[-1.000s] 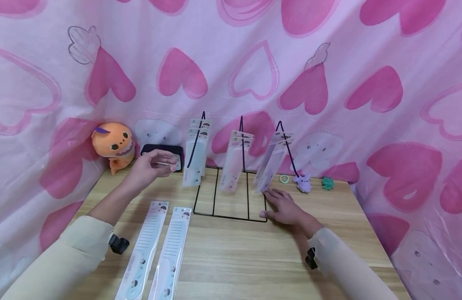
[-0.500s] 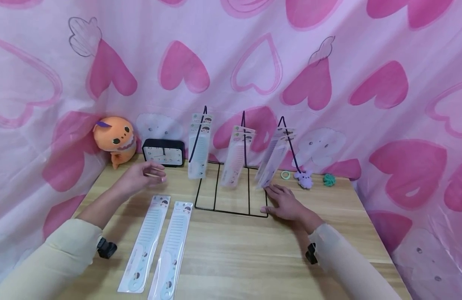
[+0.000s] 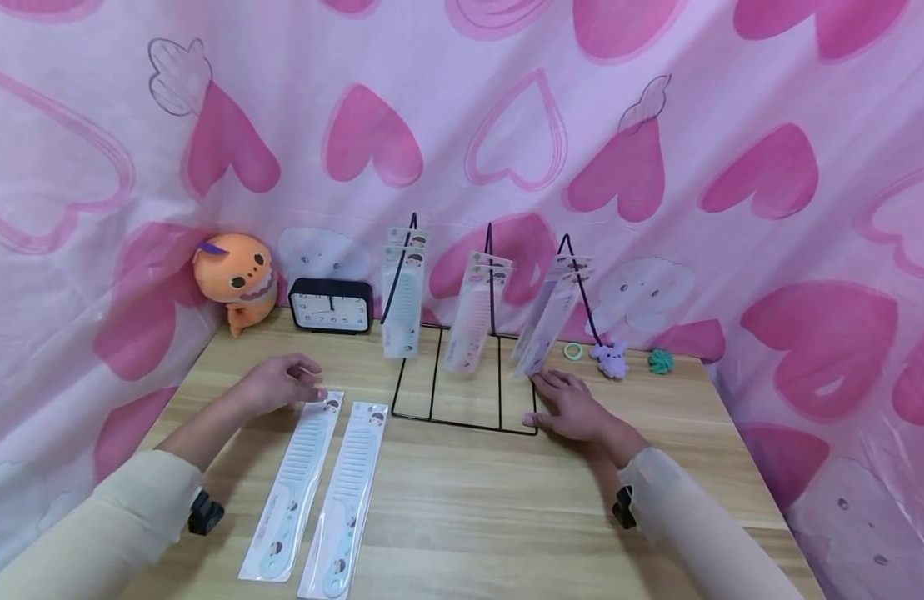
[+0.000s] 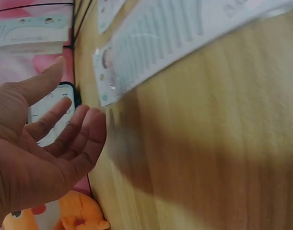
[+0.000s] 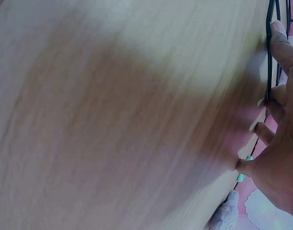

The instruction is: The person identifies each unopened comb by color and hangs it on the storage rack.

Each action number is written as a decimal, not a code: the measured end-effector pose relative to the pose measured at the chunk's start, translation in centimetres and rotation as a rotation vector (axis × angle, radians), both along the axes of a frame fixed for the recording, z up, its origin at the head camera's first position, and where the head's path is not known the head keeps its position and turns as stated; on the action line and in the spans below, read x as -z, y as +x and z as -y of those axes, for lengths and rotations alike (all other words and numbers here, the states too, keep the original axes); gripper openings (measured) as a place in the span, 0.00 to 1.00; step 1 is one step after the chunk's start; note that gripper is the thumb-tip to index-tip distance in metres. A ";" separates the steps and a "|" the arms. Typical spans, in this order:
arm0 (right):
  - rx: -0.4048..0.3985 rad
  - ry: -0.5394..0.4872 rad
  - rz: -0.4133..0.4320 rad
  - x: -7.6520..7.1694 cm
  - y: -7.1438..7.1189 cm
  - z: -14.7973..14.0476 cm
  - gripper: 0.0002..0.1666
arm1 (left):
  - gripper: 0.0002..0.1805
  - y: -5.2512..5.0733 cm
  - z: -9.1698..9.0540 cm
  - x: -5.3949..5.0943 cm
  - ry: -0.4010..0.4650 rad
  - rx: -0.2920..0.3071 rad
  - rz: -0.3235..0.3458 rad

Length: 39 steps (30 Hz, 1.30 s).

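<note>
My left hand hovers at the top end of a packaged comb lying on the table, its fingers loosely bent and nothing between them. In the left wrist view, a gap shows between that hand and the comb's package. A second packaged comb lies to its right. My right hand rests against the right side of a black wire rack, thumb and fingertips touching the wire. Packaged combs hang on the rack's three prongs: bluish, pink and purple.
A black-framed clock and an orange plush toy stand at the back left. Behind the right hand lie a green ring, a purple bunny figure and a green knotted ball. A heart-patterned curtain backs the wooden table.
My left hand has moved down and toward me, from in front of the clock to the top of the left comb on the table. The right hand has stayed at the rack.
</note>
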State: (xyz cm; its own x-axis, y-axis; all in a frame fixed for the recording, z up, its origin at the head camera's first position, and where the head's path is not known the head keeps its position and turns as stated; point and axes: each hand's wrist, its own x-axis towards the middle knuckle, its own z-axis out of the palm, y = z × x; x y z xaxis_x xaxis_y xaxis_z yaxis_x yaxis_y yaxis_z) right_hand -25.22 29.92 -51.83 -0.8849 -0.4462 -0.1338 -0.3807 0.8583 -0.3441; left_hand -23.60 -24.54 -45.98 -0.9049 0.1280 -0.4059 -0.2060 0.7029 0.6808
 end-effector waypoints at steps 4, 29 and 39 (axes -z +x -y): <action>0.001 -0.004 0.006 -0.1 0.0 0.2 0.57 | 0.39 0.3 0.2 0.8 -0.099 0.047 -0.035; 0.002 -0.006 0.005 -0.3 0.3 0.2 0.57 | 0.38 0.8 -0.9 1.9 -0.260 0.067 -0.044; 0.015 -0.002 0.032 -0.1 0.1 0.0 0.58 | 0.40 1.1 -1.1 1.3 -0.295 0.032 -0.013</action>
State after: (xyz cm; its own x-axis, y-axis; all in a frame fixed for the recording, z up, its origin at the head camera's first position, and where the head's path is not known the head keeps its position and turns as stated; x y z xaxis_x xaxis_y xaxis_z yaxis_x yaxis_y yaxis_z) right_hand -25.07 29.90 -51.72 -0.8868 -0.4330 -0.1613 -0.3566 0.8633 -0.3572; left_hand -22.46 -23.44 -47.29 -0.9078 0.0347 -0.4181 -0.1732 0.8766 0.4489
